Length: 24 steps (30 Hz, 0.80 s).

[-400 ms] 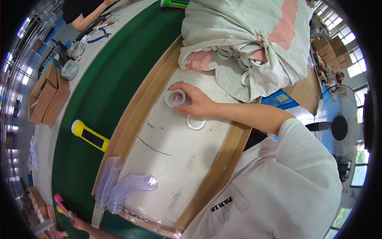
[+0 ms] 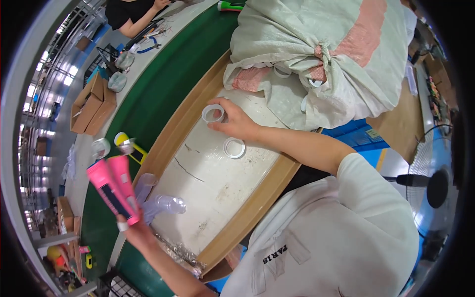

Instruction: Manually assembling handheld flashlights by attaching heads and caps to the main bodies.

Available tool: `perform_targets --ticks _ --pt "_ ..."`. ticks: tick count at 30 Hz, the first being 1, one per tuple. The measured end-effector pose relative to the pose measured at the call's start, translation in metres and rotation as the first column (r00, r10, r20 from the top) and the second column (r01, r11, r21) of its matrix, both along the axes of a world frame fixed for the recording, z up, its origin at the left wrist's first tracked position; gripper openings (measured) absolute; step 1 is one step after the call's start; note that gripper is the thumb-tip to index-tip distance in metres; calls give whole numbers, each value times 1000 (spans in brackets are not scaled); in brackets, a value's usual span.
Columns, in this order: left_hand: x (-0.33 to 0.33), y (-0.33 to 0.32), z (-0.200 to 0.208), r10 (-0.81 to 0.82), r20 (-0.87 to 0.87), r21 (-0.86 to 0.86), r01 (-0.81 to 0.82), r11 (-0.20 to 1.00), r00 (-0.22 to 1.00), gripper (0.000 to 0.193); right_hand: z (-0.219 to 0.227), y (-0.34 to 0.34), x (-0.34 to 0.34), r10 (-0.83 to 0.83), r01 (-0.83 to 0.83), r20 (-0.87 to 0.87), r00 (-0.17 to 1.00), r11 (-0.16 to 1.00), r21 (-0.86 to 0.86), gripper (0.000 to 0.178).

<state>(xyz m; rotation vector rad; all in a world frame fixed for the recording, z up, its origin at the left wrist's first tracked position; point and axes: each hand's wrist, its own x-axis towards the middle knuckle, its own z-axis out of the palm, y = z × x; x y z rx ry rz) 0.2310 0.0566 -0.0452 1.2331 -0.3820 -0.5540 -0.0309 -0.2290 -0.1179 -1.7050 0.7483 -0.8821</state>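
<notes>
My left hand (image 2: 137, 231) is closed around two pink flashlights (image 2: 110, 190), held tilted over the green belt, with clear round pieces at their upper ends. In my right hand (image 2: 236, 119), fingers and thumb grip a translucent plastic ring (image 2: 213, 114) by its sides, above the white board (image 2: 222, 198). Just below that hand, a second white ring (image 2: 234, 148) lies flat on the board. At the board's near left end lie stacks of clear plastic cups or caps (image 2: 170, 204), partly hidden behind my left hand and the flashlights.
A large woven sack (image 2: 316, 39) with several white rings at its mouth rests at the far end. Cardboard edging (image 2: 185, 106) borders the board. On the green belt (image 2: 163, 64) lies a yellow flashlight (image 2: 138, 154). A co-worker's arm (image 2: 141, 22), pliers (image 2: 149, 48) and a carton (image 2: 94, 106) are beyond.
My left hand has come up from the lower left, bringing the pink flashlights over the belt beside the board. The right hand keeps its ring, now tilted so its side wall shows.
</notes>
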Motion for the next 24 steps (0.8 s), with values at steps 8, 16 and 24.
perform_targets --ticks 8,16,24 --pt "-155 -44 -43 -164 -316 155 221 963 935 50 44 -16 -37 -26 92 188 982 932 -351 60" --pt "-180 -48 6 -169 64 214 152 965 983 43 43 -16 -64 67 -7 188 980 954 -300 64" --pt "-194 -62 50 -272 125 226 240 944 954 38 50 -10 -69 190 -153 188 964 969 -194 69"
